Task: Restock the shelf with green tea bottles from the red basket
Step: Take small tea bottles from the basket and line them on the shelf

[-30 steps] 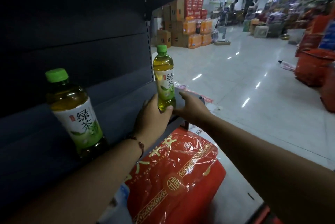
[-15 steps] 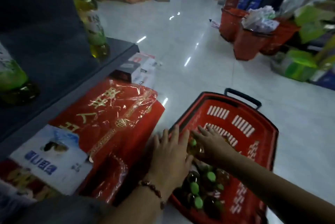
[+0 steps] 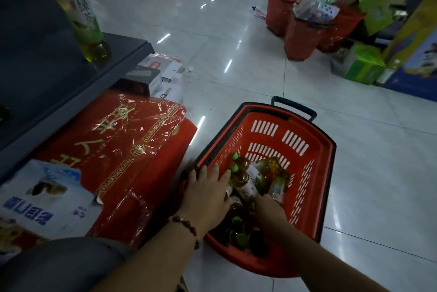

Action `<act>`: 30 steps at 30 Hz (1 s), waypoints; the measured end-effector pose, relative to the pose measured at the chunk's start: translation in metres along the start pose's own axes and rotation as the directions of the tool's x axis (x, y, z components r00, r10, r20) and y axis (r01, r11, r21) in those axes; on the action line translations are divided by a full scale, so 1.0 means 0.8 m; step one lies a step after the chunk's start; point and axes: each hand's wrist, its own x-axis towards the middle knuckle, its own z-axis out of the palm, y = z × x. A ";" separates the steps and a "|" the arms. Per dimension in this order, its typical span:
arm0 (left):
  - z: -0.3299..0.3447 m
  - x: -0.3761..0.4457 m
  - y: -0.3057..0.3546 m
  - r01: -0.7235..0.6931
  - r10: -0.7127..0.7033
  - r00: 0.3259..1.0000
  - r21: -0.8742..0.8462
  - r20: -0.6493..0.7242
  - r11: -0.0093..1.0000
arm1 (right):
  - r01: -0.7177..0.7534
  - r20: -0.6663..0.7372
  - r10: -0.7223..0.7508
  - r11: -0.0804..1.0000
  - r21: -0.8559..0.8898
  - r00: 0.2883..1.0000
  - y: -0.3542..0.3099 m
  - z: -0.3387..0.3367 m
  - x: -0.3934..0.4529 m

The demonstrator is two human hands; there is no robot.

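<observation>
The red basket (image 3: 314,149) stands on the tile floor with several green tea bottles (image 3: 246,187) lying in it, green caps showing. My left hand (image 3: 205,194) rests with spread fingers over the basket's near left rim and touches the side of a raised bottle. My right hand (image 3: 269,209) reaches down among the bottles; its fingers are hidden under the back of the hand. One green tea bottle (image 3: 87,22) stands upright near the front edge of the dark shelf (image 3: 47,67) at upper left.
A large red gift box in clear wrap (image 3: 132,149) lies under the shelf beside the basket, with a white-and-blue package (image 3: 45,201) next to it. Flat boxes (image 3: 160,69) lie past the shelf end. More red baskets (image 3: 300,33) and green cartons (image 3: 364,67) stand across the aisle.
A second ago both hands set a bottle on the shelf. My view dropped to the basket, and both hands have gone down in among its bottles, the right one deeper.
</observation>
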 end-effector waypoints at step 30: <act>-0.075 -0.035 -0.049 -0.087 -0.099 0.984 -0.879 -0.150 0.468 | 0.557 -0.389 -0.403 0.520 0.648 0.829 -0.171 -0.273 -0.132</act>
